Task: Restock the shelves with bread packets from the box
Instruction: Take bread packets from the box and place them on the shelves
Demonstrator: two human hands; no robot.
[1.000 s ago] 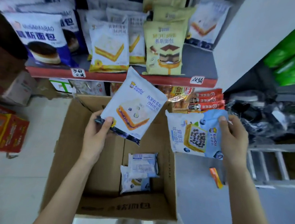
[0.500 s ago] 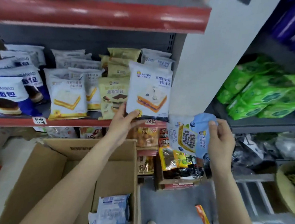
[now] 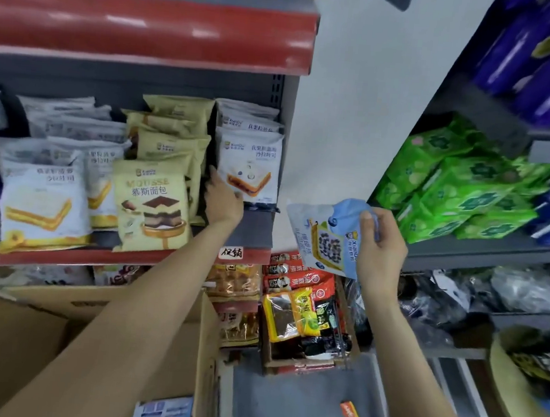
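- My left hand [image 3: 222, 200] reaches onto the shelf [image 3: 252, 226], its fingers at the lower left corner of a white bread packet [image 3: 249, 167] standing upright at the right end of the row; I cannot tell whether they grip it or only touch it.
- My right hand [image 3: 380, 247] holds a blue bread packet [image 3: 326, 236], fingers clamped on its top edge, just right of the shelf.
- The cardboard box [image 3: 22, 346] sits below, with one more packet [image 3: 162, 413] inside.

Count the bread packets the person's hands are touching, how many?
2. The white packet stands on the shelf, under the left hand. The blue packet is held up by the right hand.
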